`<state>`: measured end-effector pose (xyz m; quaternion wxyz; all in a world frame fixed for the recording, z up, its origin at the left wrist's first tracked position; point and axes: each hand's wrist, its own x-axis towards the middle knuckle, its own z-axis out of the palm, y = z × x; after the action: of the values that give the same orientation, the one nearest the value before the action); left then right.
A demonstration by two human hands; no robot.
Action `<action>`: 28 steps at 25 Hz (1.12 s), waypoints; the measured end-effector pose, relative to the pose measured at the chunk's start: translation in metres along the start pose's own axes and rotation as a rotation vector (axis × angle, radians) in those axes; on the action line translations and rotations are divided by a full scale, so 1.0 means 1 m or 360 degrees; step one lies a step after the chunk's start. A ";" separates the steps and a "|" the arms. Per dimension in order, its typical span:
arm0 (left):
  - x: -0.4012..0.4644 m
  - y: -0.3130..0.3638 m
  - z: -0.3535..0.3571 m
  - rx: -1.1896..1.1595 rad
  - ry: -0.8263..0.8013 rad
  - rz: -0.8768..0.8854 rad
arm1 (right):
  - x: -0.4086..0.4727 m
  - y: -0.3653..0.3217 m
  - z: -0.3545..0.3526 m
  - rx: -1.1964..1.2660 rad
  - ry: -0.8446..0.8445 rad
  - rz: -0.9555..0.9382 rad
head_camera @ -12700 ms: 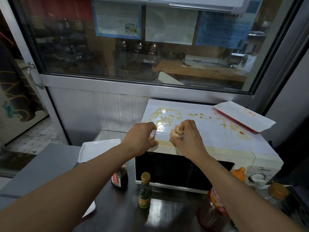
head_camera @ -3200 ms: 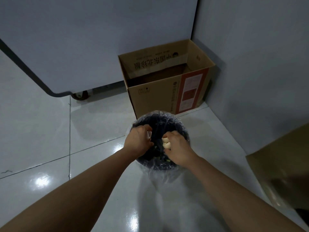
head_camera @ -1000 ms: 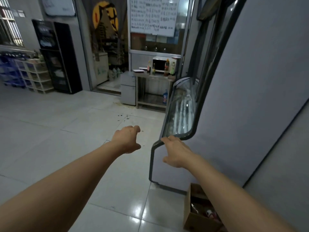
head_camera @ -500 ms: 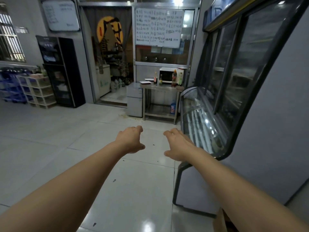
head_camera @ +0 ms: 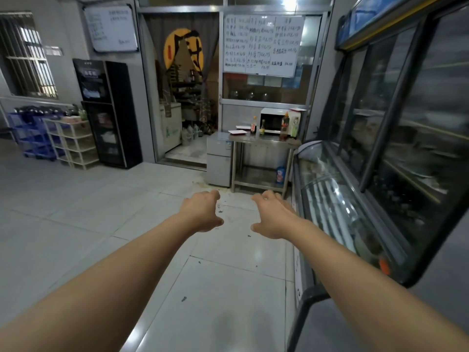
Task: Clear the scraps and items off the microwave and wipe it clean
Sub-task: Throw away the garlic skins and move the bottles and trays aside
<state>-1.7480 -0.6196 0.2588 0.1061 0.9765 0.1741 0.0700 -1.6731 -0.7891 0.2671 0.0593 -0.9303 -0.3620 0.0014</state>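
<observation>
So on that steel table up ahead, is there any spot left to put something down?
Little: the white microwave fills the steel table's back, four sauce bottles line its front, and white trays take the left end. Only the bare strip along the front edge, before the bottles, looks free.

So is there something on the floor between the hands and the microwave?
Nothing visible blocks the way. Open tiled floor lies between both empty hands, left hand and right hand, and the microwave on the steel table; the glass display case stays alongside, to the right.
</observation>
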 end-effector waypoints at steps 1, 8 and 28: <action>0.025 -0.004 -0.001 0.0010 -0.0002 0.0008 | 0.024 0.004 0.000 0.0010 0.0004 0.0001; 0.162 -0.033 0.000 0.0040 -0.0031 0.0004 | 0.163 0.031 -0.003 -0.0010 -0.0023 0.0008; 0.594 -0.171 0.019 0.0002 -0.0071 0.0352 | 0.565 0.060 0.006 -0.0025 -0.0015 0.0332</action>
<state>-1.2477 -0.2559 0.2598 0.1011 0.9911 0.0630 0.0595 -1.2161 -0.4513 0.2767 0.0499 -0.9633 -0.2634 0.0090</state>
